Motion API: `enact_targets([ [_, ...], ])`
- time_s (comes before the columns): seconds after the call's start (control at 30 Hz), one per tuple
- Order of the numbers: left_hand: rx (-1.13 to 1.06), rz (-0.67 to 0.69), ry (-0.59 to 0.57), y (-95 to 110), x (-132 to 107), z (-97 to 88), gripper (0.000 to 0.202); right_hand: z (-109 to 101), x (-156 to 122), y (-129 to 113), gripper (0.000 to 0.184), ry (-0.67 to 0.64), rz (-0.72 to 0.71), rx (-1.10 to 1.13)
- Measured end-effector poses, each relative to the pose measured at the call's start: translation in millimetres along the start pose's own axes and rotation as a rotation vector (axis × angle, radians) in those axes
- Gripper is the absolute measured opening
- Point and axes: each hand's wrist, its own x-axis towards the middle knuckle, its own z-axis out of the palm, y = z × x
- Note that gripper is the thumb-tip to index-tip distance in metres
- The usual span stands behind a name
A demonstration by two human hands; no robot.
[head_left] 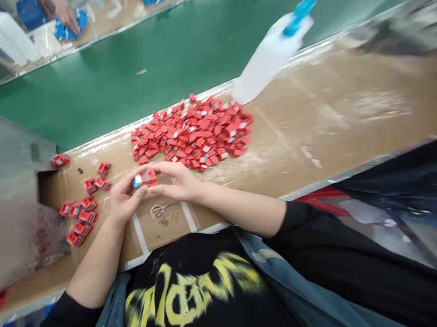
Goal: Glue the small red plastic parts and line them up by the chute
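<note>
Just above the work table, both hands hold one small red toy-vehicle piece (150, 177) with grey, white and blue parts at its left end. My left hand (125, 196) is closed around the blue and white end. The fingers of my right hand (178, 182) pinch the red end. Behind my hands lies a large heap of small red plastic parts (202, 127), some with white faces. Several red and grey pieces (85, 204), looking like little toy vehicles, lie on the table to the left.
A white squeeze bottle (267, 58) with a blue top stands behind the heap, beside a green divider (107, 76). A grey metal box (18, 193) borders the left side. A small round dish (158, 212) sits before me. Across the divider, another person's hand (66, 15) touches blue parts.
</note>
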Motion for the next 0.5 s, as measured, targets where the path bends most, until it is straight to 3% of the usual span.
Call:
enact_targets([
  [0.1, -0.053, -0.016, 0.049, -2.7, 1.4, 3.5, 0.074, 4.5, 7.6, -9.6, 0.048, -0.036, 0.087, 0.153],
  [0.17, -0.22, 0.008, 0.008, -3.7, 6.7, 5.1, 0.087, 2.4, 13.1, -16.8, 0.052, -0.037, 0.166, 0.241],
  [0.27, -0.346, 0.105, 0.031, 0.9, 16.4, 5.3, 0.077, -24.1, 12.8, -29.1, 0.051, 0.139, 0.21, 0.289],
  [0.37, -0.281, 0.152, 0.093, 8.6, 19.7, 4.2, 0.062, -89.5, -10.6, -41.4, 0.042, 0.423, 0.185, 0.17],
  [0.5, -0.185, 0.162, 0.153, 14.3, 17.3, 4.1, 0.048, -214.1, -60.7, -52.7, 0.027, 0.903, 0.342, -0.32],
])
